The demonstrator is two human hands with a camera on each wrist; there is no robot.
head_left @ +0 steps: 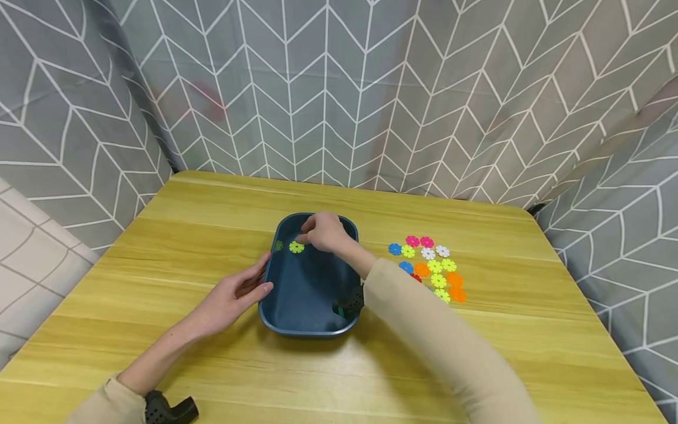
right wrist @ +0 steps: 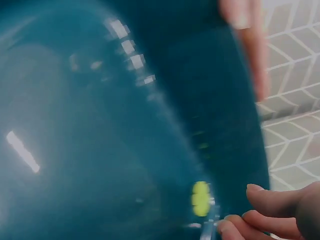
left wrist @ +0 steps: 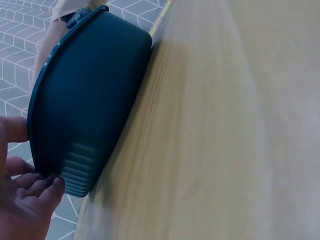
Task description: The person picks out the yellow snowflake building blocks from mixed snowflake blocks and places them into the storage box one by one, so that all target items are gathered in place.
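Note:
A dark blue rectangular basin (head_left: 309, 334) with rounded corners sits on the wooden table. My left hand (head_left: 230, 300) grips its left wall, thumb over the rim and fingers outside; the left wrist view shows these fingers (left wrist: 50, 192) against the ribbed outer wall. Inside the basin, near its far left corner, my right hand (head_left: 325, 231) reaches down, fingers bent. Its fingertips pinch a small whitish disc (right wrist: 209, 230), mostly hidden and blurred. Right beside them a yellow-green notched plastic disc (head_left: 296, 247) lies on the basin floor, its reflection showing on the wall.
Right of the basin, several flower-shaped discs (head_left: 435, 266) in yellow-green, orange, pink, white, blue and red lie flat on the table (head_left: 212, 218). The right forearm partly covers the nearest ones. A grey patterned curtain (head_left: 328, 88) hangs behind the table.

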